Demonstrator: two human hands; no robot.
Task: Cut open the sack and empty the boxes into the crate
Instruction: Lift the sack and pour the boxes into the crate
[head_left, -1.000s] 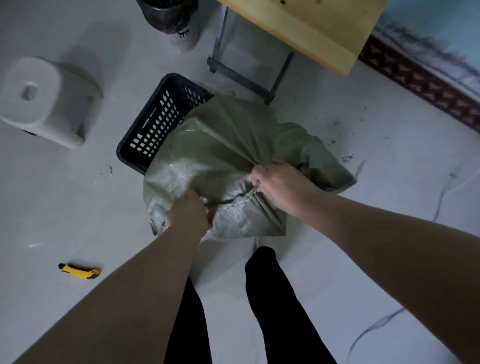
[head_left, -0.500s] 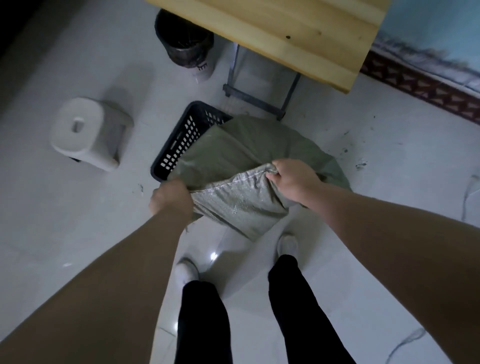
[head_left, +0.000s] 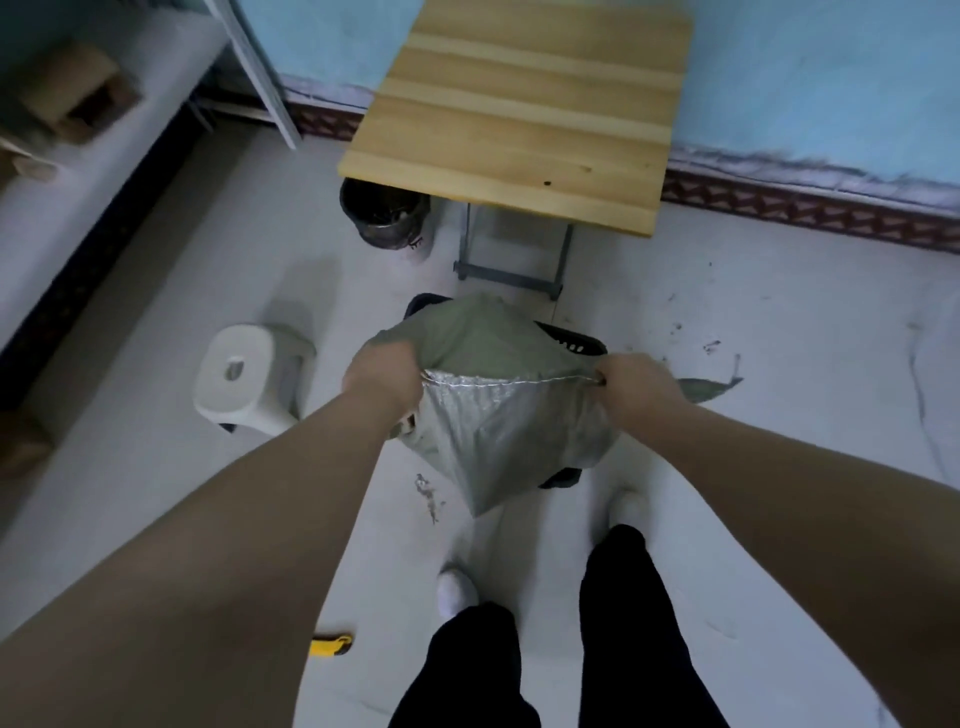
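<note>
A grey-green woven sack (head_left: 498, 415) hangs stretched between my two hands over a dark plastic crate (head_left: 571, 340). My left hand (head_left: 382, 382) grips the sack's stitched edge at its left corner. My right hand (head_left: 631, 382) grips the same edge at the right corner. The sack covers most of the crate, so only bits of the rim show. No boxes are visible; the sack hides what is inside the crate. A yellow utility knife (head_left: 332, 644) lies on the floor by my left forearm.
A white plastic stool (head_left: 244, 376) stands left of the crate. Beyond the crate are a wooden folding table (head_left: 519, 119) and a dark bin (head_left: 384, 210). My feet (head_left: 457, 592) stand just before the crate. A bed edge runs along the left.
I have lifted the sack higher and pulled its edge taut between my hands, which have moved apart. The view has tilted up, so the table top and wall now show.
</note>
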